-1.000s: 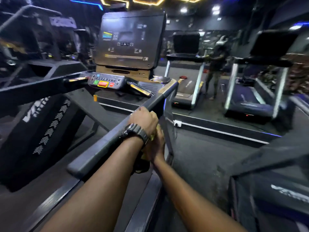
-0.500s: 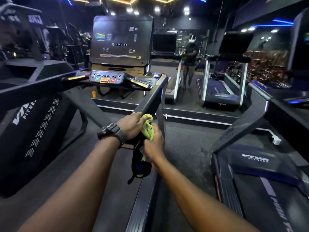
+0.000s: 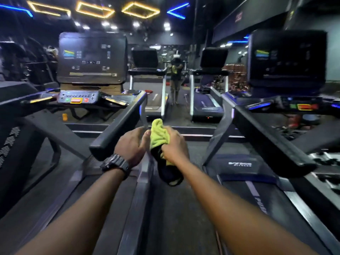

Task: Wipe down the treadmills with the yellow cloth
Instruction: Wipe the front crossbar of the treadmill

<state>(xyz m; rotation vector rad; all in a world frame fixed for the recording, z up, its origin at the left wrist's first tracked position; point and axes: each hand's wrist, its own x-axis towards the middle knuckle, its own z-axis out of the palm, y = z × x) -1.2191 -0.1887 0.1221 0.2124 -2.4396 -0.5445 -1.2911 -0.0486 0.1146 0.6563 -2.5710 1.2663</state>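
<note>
Clutching the cloth (image 3: pixel 159 134), the right hand (image 3: pixel 173 144) is closed round its bunched middle — yellow folds above the grip, a dark end hanging below. Left hand (image 3: pixel 131 144), fingers loosely spread and empty, touches the cloth just beside a treadmill's (image 3: pixel 92 74) handrail (image 3: pixel 117 129).

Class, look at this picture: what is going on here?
A person stands between two treadmills in a gym. The right hand grips a bunched yellow cloth, while the left hand, a watch on its wrist, is open beside the end of the left treadmill's handrail. The cloth touches no treadmill right now.
</note>
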